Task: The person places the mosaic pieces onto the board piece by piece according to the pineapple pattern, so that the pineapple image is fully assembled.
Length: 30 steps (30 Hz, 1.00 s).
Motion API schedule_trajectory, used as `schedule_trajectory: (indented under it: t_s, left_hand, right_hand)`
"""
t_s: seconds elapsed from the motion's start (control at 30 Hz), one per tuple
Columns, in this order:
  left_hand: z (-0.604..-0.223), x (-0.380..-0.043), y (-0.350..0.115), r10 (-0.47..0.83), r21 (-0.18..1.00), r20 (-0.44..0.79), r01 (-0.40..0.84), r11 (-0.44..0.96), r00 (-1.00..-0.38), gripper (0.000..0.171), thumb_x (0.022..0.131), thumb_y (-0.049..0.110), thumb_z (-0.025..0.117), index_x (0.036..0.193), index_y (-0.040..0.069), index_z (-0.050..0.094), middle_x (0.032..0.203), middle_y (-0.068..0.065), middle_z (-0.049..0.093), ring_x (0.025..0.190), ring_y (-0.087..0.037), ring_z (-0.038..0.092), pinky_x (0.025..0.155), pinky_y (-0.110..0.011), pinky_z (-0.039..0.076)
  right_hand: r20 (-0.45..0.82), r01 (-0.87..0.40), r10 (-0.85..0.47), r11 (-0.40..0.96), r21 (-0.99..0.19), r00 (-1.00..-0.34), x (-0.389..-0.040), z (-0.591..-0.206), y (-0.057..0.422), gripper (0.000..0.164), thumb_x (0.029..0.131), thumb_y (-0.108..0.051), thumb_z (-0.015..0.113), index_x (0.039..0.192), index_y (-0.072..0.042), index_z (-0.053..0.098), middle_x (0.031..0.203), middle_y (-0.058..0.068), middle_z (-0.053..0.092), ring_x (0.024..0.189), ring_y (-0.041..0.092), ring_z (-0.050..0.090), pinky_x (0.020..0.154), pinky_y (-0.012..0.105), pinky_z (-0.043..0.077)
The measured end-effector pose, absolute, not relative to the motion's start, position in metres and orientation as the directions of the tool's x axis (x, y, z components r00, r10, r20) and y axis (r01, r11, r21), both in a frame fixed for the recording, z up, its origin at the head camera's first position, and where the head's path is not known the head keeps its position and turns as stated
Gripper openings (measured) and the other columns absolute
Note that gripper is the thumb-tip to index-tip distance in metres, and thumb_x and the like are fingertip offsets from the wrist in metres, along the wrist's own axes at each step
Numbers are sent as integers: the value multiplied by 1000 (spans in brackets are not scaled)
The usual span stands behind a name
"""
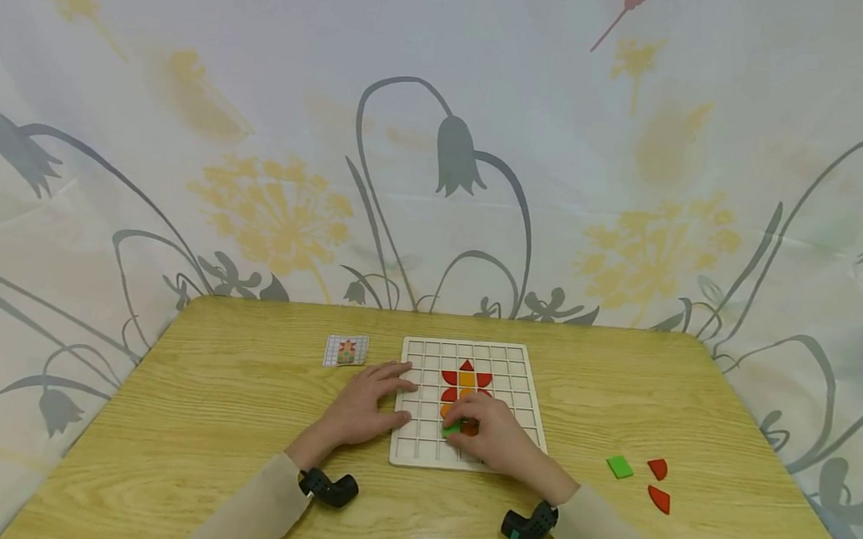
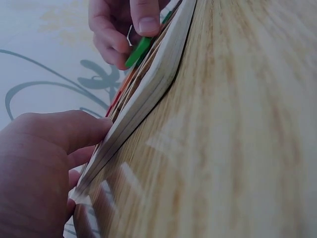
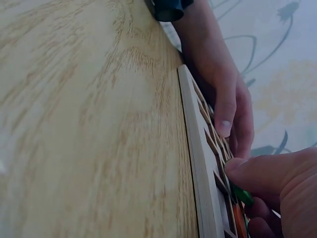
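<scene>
A white gridded board lies on the table, with red, orange and green pieces set in its middle squares. My right hand is over the lower middle of the board and pinches a green square tile between thumb and fingers. In the left wrist view that green tile is tilted at the board's surface; whether it sits in a square cannot be told. My left hand rests at the board's left edge, fingers spread and thumb touching the rim. The right hand hides part of the pattern.
A small card with a printed coloured pattern lies beyond my left hand. To the right of the board are a loose green square and two red rounded pieces, one a quarter circle. A patterned curtain hangs behind the wooden table.
</scene>
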<state>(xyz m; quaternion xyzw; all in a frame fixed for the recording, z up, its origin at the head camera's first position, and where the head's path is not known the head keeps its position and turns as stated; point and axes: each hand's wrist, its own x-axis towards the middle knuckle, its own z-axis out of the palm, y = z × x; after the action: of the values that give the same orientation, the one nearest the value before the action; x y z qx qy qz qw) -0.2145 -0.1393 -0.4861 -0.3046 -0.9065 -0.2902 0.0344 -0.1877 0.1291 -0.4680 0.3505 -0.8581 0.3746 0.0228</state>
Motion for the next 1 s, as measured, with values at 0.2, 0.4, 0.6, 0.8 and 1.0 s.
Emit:
schedule_trajectory:
  t_s: [0.2, 0.4, 0.6, 0.8, 1.0]
  left_hand:
    - [-486, -214, -139, 531, 505, 244, 574, 644, -811, 40, 93, 34, 67, 128, 16, 67, 154, -4, 43, 143, -33, 34, 112, -60, 27]
    - [-487, -214, -139, 533, 512, 237, 570, 642, -813, 40, 93, 34, 67, 129, 16, 67, 154, -5, 42, 144, -33, 33, 113, -60, 27]
    - [-486, -214, -139, 532, 517, 241, 571, 638, -812, 40, 93, 32, 67, 129, 15, 67, 154, -5, 43, 143, -34, 33, 113, -60, 27]
    - [-485, -214, -139, 536, 520, 231, 568, 638, -812, 41, 93, 33, 67, 130, 15, 66, 154, -6, 42, 144, -34, 32, 113, -61, 26]
    - [-486, -214, -139, 537, 519, 233, 570, 637, -811, 41, 93, 33, 66, 130, 15, 66, 155, -6, 42, 144, -34, 32, 114, -60, 25]
  right_hand:
    - [288, -605, -584, 470, -643, -759, -187, -467, 128, 12, 85, -9, 80, 93, -17, 75, 102, -6, 66, 83, 13, 57, 70, 26, 49]
    - [274, -590, -579, 473, -655, -768, -187, -470, 128, 14, 85, -9, 80, 93, -19, 74, 100, -7, 64, 80, 11, 56, 68, 25, 50]
    - [270, -580, -571, 474, -663, -775, -187, -469, 126, 14, 84, -10, 80, 93, -18, 74, 98, -7, 65, 78, 9, 55, 66, 25, 49]
    - [256, -546, -535, 502, -671, -805, -187, -464, 135, 14, 85, -9, 79, 94, -19, 75, 102, -8, 67, 84, 12, 59, 72, 27, 51]
    - [307, -540, -472, 512, -668, -827, -194, -460, 170, 14, 86, -2, 76, 94, -13, 75, 100, -3, 69, 84, 14, 61, 71, 28, 55]
